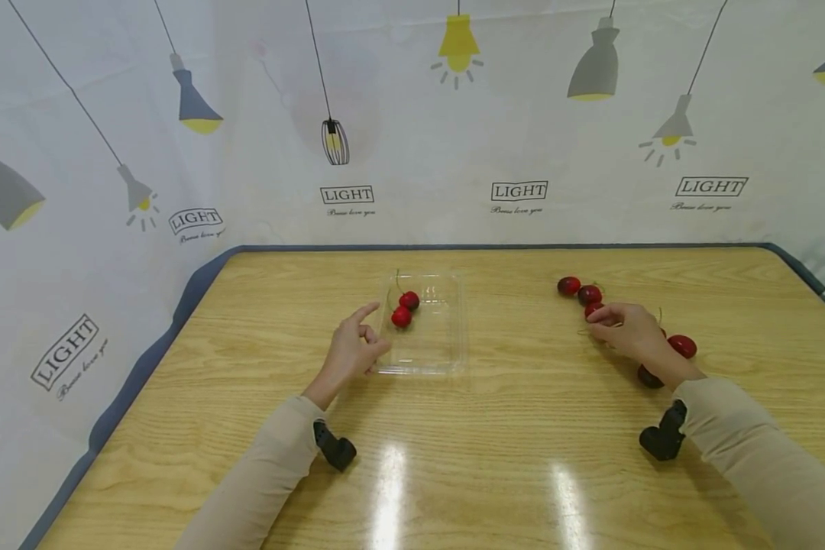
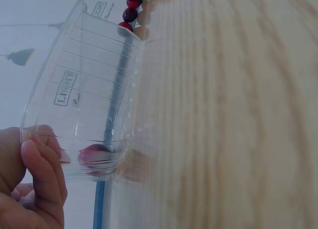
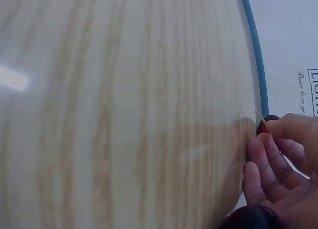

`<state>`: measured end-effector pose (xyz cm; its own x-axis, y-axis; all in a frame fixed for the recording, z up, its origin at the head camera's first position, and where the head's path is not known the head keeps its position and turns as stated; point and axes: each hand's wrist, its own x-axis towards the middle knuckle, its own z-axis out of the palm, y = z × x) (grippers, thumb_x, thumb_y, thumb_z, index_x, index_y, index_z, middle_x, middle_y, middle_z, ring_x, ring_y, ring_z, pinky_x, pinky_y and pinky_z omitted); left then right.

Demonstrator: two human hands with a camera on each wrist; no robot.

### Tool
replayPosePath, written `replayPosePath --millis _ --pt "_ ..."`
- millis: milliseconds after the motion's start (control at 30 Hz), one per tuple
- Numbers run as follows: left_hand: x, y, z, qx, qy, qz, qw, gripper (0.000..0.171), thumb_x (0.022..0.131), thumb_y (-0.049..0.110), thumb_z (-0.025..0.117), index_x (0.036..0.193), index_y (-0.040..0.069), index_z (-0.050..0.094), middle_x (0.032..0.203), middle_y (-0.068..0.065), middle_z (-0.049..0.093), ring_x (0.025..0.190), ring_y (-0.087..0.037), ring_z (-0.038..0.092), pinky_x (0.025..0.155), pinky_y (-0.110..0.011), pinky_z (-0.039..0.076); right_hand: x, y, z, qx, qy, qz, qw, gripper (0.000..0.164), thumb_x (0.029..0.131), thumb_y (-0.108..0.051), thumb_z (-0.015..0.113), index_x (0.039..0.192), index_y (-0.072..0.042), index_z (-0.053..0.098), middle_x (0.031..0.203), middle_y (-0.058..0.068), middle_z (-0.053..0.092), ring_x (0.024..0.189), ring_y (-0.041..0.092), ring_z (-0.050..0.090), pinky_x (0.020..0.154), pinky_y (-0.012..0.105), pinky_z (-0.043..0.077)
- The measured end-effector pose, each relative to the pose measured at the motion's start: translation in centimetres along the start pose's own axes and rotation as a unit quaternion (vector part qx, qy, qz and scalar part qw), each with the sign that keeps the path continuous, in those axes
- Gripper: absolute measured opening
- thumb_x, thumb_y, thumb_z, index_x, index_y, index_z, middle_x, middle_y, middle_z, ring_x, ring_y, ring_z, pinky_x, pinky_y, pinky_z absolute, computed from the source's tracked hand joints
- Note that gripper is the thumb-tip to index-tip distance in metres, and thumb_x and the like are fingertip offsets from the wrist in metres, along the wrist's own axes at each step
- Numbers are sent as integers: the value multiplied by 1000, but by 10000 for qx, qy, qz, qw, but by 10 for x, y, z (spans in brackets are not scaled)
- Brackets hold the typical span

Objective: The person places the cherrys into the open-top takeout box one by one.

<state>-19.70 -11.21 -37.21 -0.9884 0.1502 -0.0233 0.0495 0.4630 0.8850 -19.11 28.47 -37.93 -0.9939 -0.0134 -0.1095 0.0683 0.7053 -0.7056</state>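
Observation:
A clear plastic box point(image 1: 464, 328) sits left of the table's middle. Inside it, toward its left side, lie two red cherries point(image 1: 402, 317) with stems. My left hand point(image 1: 349, 347) holds the box's left side, its thumb and fingers at the rim point(image 2: 25, 134). Over on the right, my right hand point(image 1: 629, 330) pinches a red cherry point(image 3: 263, 128) between thumb and forefinger, low over the table. A thin stem shows by the fingertips in the right wrist view. Part of that cherry is hidden behind the fingers.
Two dark red cherries point(image 1: 569, 286) lie just beyond my right hand. More cherries point(image 1: 682, 346) lie beside and under that wrist, partly covered by it. The wooden table point(image 1: 509, 428) ends at a curtain point(image 1: 412, 153) printed with lamps, behind and to the left.

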Motion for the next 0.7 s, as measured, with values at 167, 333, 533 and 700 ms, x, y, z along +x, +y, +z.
replayPosePath --millis 167,333,533,700 --pt "0 0 0 8 -1 -14 10000 65 74 -3 58 135 6 35 57 -1 43 36 -10 41 36 -22 36 -1 -1 0 9 44 -14 10000 28 85 -18 56 102 5 56 89 15 58 66 15 52 53 24 44" --pt "0 0 0 -1 5 -38 10000 66 75 -4 58 135 6 35 58 -2 43 36 -10 42 36 -23 36 -1 -2 -1 83 55 61 9999 31 85 -21 57 102 5 55 90 15 56 66 16 52 54 24 45" --pt "0 1 0 6 -2 -82 10000 66 75 -3 58 135 7 35 58 -1 43 36 -9 41 36 -22 36 0 -3 -1 148 41 143 9998 30 85 -21 57 102 4 55 92 16 55 68 17 51 55 25 45" --pt "-1 2 0 -119 -63 -23 9999 65 76 -3 58 135 6 34 56 -1 43 34 -9 41 36 -23 36 -1 -3 -1 97 116 59 9999 30 84 -19 58 103 4 56 94 18 54 75 21 49 57 24 43"
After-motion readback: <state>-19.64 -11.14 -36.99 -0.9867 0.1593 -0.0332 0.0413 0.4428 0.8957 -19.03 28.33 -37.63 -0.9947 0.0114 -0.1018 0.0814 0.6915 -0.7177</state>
